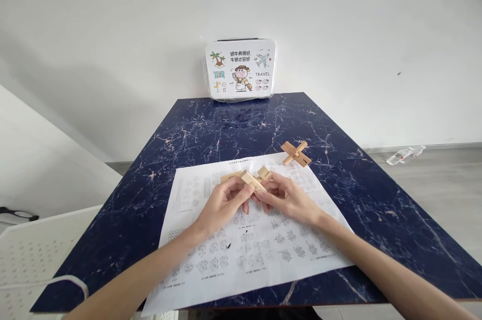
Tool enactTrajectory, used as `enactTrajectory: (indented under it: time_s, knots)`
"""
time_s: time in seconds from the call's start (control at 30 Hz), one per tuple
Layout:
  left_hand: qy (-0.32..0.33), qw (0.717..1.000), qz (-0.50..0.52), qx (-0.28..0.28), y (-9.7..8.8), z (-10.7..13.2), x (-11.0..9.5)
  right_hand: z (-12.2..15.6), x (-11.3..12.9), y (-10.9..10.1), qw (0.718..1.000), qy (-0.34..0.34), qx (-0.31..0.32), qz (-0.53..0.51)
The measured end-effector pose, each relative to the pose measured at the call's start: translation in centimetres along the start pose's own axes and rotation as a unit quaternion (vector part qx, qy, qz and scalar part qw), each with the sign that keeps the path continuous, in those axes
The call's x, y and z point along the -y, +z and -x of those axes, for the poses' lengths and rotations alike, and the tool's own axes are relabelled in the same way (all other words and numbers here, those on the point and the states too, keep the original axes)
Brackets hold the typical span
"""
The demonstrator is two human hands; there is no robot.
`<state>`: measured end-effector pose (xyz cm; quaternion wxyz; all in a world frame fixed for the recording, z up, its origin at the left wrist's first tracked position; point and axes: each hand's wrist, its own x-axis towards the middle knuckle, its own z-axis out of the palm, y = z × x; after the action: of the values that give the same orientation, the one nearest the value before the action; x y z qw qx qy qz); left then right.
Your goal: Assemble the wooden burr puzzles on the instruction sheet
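Note:
Between my two hands is a small group of pale wooden puzzle pieces (253, 180), held just above a printed sheet. My left hand (225, 203) pinches a block with thumb and fingers from the left. From the right, my right hand (286, 197) grips the same wooden pieces, its thumb meeting the left thumb at the front. One piece sticks up at the upper right of the group, and another light wooden piece (230, 176) shows behind my left fingers. How the pieces join is partly hidden by my fingers. The paper sheet (203, 280) carries rows of grey assembly drawings.
A cross-shaped wooden piece (296, 153) lies at the sheet's upper right corner. At the back of the blue marbled table (165, 146), a white cartoon-printed case (243, 69) leans on the wall. Plastic bottles (404, 154) lie on the floor at right; a white perforated surface (37, 244) is at left.

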<state>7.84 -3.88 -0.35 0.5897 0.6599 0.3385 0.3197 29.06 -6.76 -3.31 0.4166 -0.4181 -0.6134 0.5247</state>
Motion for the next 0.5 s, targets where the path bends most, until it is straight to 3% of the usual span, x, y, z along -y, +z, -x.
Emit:
enactTrajectory:
  time_s: [0.27, 0.37, 0.5]
  knots:
    - [-0.006, 1.0, 0.001, 0.003, -0.1, 0.0, -0.1, 0.1, 0.0, 0.5, 0.999, 0.008, 0.02, 0.033]
    - [-0.016, 0.998, 0.001, -0.056, -0.6, -0.1, -0.1, 0.2, 0.1, 0.5, 0.999, 0.0, 0.043, 0.027]
    - [-0.012, 0.982, 0.02, -0.187, -1.8, -0.5, 0.2, 0.3, 0.2, 0.5, 0.999, 0.004, 0.041, 0.032]
